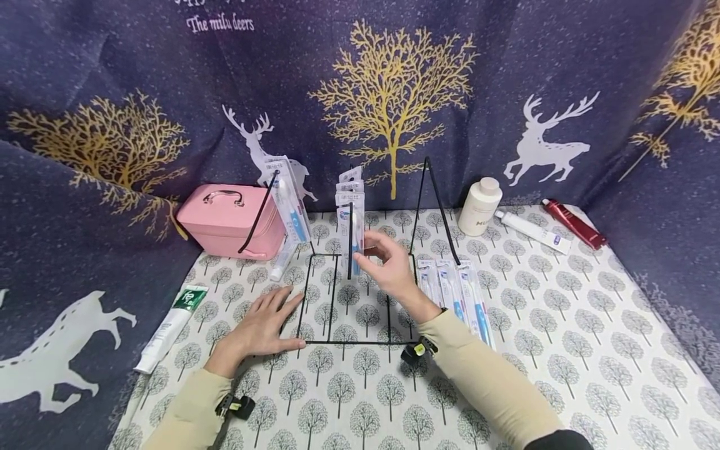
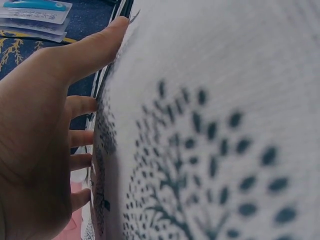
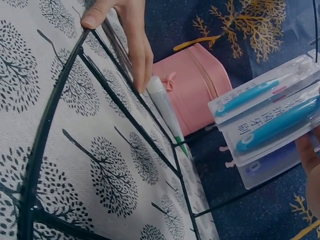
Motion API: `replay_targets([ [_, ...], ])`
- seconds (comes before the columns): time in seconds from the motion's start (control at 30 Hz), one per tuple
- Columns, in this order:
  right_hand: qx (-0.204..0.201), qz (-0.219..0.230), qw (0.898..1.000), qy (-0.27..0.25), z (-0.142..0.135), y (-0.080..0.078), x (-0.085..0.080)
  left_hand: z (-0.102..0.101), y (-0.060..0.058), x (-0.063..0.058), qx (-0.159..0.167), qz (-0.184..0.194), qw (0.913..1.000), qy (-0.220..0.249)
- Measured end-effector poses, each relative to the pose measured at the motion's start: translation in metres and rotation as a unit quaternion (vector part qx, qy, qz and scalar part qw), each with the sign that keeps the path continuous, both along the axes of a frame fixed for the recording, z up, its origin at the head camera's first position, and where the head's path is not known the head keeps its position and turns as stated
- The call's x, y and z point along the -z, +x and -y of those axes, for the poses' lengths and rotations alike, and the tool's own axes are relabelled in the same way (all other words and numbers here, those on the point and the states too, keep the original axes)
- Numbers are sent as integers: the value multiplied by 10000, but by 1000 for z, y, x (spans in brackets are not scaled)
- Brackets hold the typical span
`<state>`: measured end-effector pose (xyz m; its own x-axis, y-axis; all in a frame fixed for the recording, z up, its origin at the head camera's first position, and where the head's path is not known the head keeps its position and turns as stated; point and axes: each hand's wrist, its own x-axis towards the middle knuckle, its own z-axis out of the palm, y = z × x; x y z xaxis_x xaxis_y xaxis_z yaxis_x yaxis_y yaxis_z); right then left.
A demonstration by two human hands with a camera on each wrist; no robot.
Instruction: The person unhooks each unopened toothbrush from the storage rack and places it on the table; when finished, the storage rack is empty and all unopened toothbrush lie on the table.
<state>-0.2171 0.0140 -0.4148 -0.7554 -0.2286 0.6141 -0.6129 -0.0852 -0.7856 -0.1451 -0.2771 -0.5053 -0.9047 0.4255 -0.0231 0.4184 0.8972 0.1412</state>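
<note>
Several packaged toothbrushes [image 1: 350, 228] hang one behind another on the middle arm of a black wire rack [image 1: 360, 343]. My right hand [image 1: 390, 265] pinches the edge of the front packs between thumb and curled fingers; in the right wrist view, fingertips [image 3: 306, 150] meet the clear blister with a blue-handled toothbrush [image 3: 275, 122] inside. My left hand [image 1: 261, 322] rests spread on the tablecloth, its thumb on the rack's front left corner. More toothbrush packs [image 1: 289, 203] hang on the left arm. Other toothbrush packs [image 1: 455, 297] lie at the right.
A pink case [image 1: 230, 219] stands behind the rack's left side, a white tube [image 1: 284, 261] beside it. A green and white toothpaste tube [image 1: 171, 328] lies far left. At the back right are a white bottle [image 1: 480, 207], a white tube [image 1: 531, 231] and a red tube [image 1: 574, 224].
</note>
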Motion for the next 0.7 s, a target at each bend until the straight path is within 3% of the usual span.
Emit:
replay_targets([
  [0.2, -69, -229, 9997, -76, -1, 3, 1, -1, -1, 0, -61, 141, 9999, -15],
  [0.5, -353, -1353, 9892, -440, -4, 8, 0, 0, -1, 3, -33, -5, 10000, 42],
  [0.7, -407, -1614, 9854, -346, -5, 15, -2, 0, -1, 2, -12, -53, 10000, 52],
])
